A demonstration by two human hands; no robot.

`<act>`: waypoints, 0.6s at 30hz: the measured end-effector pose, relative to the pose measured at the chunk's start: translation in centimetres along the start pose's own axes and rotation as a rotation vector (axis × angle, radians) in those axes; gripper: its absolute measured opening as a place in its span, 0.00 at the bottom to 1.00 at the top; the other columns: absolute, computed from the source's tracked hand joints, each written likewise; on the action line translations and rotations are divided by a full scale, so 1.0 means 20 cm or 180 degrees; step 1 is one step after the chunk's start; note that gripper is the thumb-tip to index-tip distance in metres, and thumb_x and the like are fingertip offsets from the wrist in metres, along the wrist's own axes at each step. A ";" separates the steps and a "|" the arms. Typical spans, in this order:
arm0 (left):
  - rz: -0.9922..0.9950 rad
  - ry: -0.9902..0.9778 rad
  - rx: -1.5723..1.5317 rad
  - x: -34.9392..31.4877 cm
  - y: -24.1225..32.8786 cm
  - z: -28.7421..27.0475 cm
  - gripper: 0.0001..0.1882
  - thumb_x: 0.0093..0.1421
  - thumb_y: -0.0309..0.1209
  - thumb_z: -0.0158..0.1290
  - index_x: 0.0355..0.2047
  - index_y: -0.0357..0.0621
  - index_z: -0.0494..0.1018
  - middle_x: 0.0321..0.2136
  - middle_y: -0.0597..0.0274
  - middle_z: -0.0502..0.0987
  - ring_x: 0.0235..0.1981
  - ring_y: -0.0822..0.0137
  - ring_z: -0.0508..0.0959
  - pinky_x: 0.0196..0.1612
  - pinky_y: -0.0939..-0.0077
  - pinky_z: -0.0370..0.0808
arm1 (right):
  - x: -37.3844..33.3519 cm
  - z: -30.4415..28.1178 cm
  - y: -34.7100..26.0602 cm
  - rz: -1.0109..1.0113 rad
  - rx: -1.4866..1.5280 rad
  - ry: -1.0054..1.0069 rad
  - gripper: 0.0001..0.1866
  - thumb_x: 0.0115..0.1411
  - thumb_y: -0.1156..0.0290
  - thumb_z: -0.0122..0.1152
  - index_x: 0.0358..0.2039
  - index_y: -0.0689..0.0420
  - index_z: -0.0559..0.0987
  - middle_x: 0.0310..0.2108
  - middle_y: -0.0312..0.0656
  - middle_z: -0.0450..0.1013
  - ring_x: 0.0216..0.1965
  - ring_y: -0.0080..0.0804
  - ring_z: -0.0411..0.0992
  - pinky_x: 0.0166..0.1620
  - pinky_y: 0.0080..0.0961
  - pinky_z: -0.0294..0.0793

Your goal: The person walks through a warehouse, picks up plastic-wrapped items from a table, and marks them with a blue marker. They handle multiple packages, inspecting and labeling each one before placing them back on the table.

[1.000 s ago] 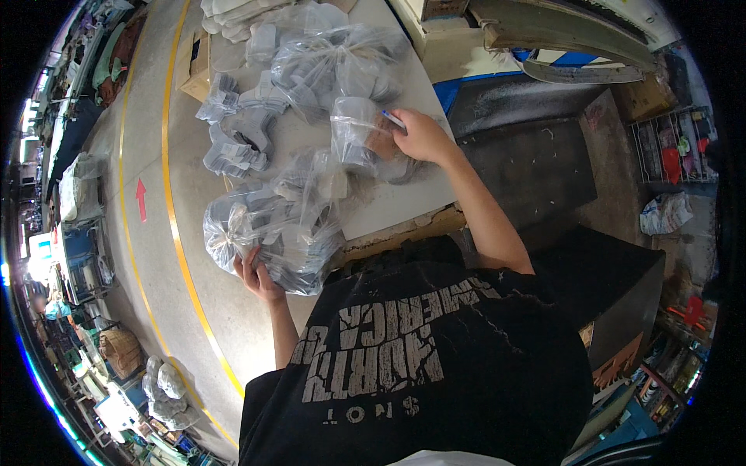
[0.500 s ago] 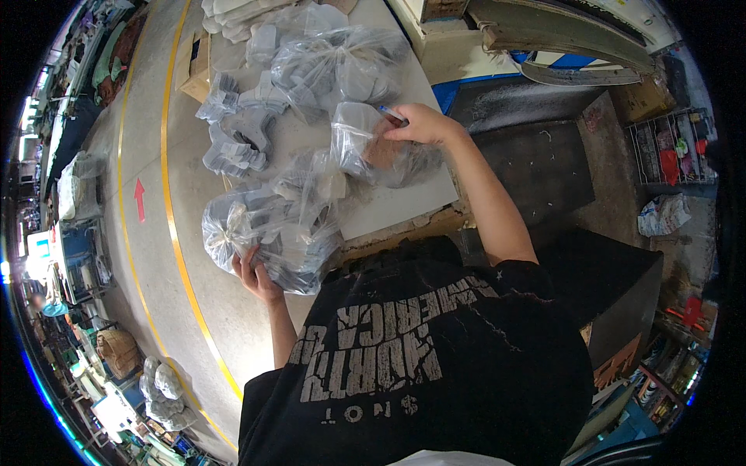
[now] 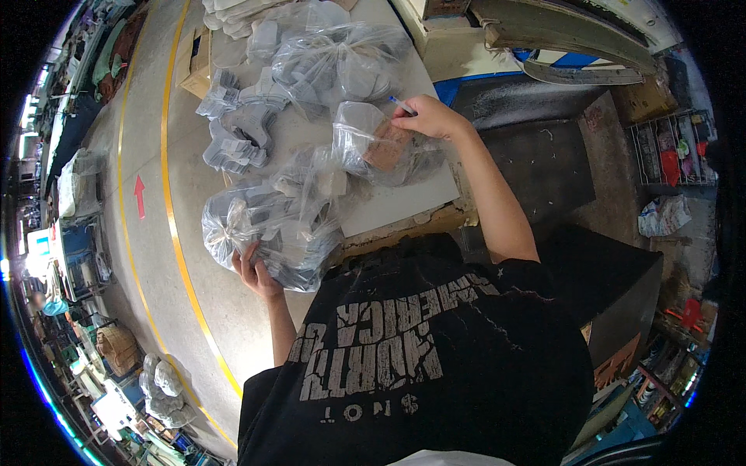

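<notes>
Card (image 3: 386, 147) lies more exposed now; I see right hand (image 3: 429, 118) gripping pen (image 3: 402, 106), left hand (image 3: 258, 273), well apart, cupping bag (image 3: 273, 225).

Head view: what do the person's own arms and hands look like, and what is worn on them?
The left hand and right hand are ungloved, and both forearms are bare, with no watch or cable visible. Above them are short black sleeves, part of a black T-shirt with large, pale, cracked block lettering and thin crack-like lines.
</notes>
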State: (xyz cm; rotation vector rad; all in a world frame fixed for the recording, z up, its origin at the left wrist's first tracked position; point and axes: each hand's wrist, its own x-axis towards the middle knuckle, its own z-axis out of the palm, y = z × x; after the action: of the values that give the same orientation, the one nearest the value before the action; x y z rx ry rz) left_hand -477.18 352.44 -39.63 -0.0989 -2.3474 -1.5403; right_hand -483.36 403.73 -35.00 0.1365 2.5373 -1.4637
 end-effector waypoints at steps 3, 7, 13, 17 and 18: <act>0.0071 -0.0043 0.0156 -0.01 -0.02 -0.02 0.23 0.51 0.31 0.47 0.44 0.37 0.82 0.54 0.51 0.69 0.59 0.54 0.67 0.66 0.55 0.61 | -0.01 0.00 0.00 0.0067 0.0148 0.0017 0.16 0.57 0.61 0.71 0.37 0.61 0.85 0.33 0.48 0.82 0.35 0.35 0.78 0.43 0.32 0.75; 0.0052 -0.0067 0.0199 0.00 -0.04 -0.02 0.22 0.51 0.30 0.48 0.44 0.38 0.82 0.55 0.51 0.68 0.60 0.54 0.67 0.66 0.55 0.60 | -0.01 0.00 0.00 0.0090 0.0287 0.0079 0.15 0.57 0.63 0.72 0.37 0.62 0.84 0.33 0.45 0.82 0.36 0.32 0.77 0.44 0.30 0.75; -0.0019 -0.0015 0.0075 0.00 0.00 -0.01 0.22 0.52 0.30 0.47 0.44 0.38 0.82 0.54 0.52 0.68 0.59 0.54 0.68 0.65 0.56 0.61 | -0.05 -0.01 -0.04 0.0357 0.0858 0.0154 0.12 0.58 0.65 0.71 0.36 0.60 0.85 0.32 0.38 0.80 0.34 0.26 0.74 0.40 0.27 0.73; -0.0040 -0.0003 0.0028 0.00 0.02 0.00 0.22 0.52 0.30 0.47 0.44 0.38 0.82 0.54 0.52 0.68 0.59 0.55 0.68 0.65 0.56 0.62 | -0.06 -0.01 -0.02 0.0666 0.1302 0.0203 0.11 0.59 0.65 0.70 0.36 0.58 0.84 0.28 0.33 0.75 0.27 0.20 0.69 0.29 0.22 0.66; -0.0020 -0.0019 0.0059 0.00 0.02 0.00 0.22 0.52 0.30 0.47 0.44 0.38 0.82 0.54 0.52 0.68 0.58 0.55 0.68 0.65 0.56 0.62 | -0.06 -0.02 -0.02 0.0749 0.1444 0.0198 0.10 0.60 0.65 0.70 0.37 0.58 0.82 0.26 0.31 0.72 0.24 0.18 0.65 0.26 0.20 0.61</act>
State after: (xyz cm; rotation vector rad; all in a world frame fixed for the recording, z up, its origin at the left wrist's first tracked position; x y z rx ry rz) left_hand -477.09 352.55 -39.30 -0.0920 -2.3680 -1.5230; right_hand -482.28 403.82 -34.22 0.5360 2.0978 -1.9251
